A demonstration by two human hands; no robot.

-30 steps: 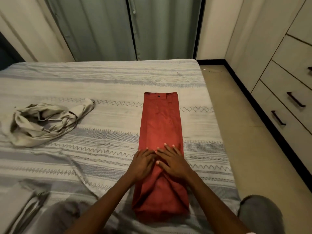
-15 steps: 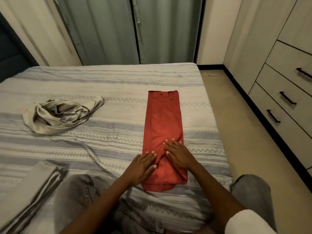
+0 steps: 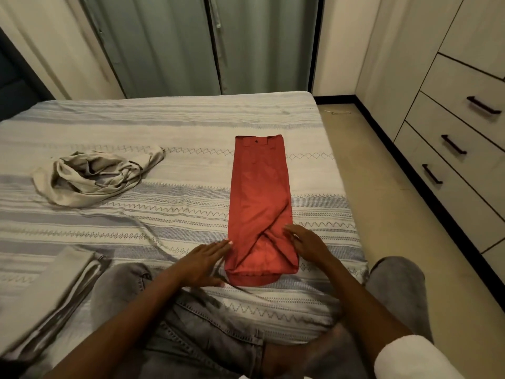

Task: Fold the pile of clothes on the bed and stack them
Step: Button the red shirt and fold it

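Both hands are now lying apart at the near end of the red trousers (image 3: 259, 203), where half a second ago they were pressing side by side on top of the cloth. Nearest, at 6 o'clock, grey jeans (image 3: 196, 329) are lying under the forearms. At 8 o'clock a folded stack (image 3: 46, 294) of pale cloth is sitting on the bed (image 3: 169, 124), blurred at its edge.

At 6 to 7 o'clock the left hand (image 3: 203, 262) is lying flat, its fingers (image 3: 218, 247) straight and close together, their tips touching the trousers' left edge and holding nothing. Just to the right, the right hand (image 3: 307, 243) is resting with fingers loosely spread along the trousers' right edge, over a diagonal crease; whether any finger is tucking under the cloth I cannot tell.

Between them the trousers are running as a long narrow strip from near centre toward 12 o'clock, waistband at the far end, hem rounded at the near end.

Farther off, at 10 o'clock, a crumpled beige garment (image 3: 95, 176) is lying unfolded, well apart. Curtains (image 3: 191, 45) are hanging at 12 o'clock and drawers (image 3: 461, 149) are standing at 2 o'clock.
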